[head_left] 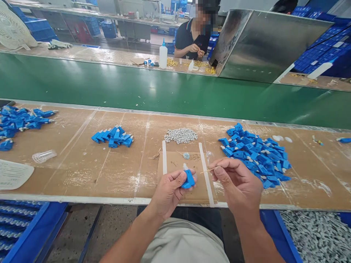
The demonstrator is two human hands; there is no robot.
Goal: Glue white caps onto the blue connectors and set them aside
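Left hand (168,191) closed around a blue plastic part (188,179), thin stick (210,170) pinched by right hand (237,184); grey pieces held in blue bin (315,233) at lower right

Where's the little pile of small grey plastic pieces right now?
In the head view, the pile of small grey plastic pieces lies mid-bench, beyond the left hand, between two heaps of blue plastic connectors.
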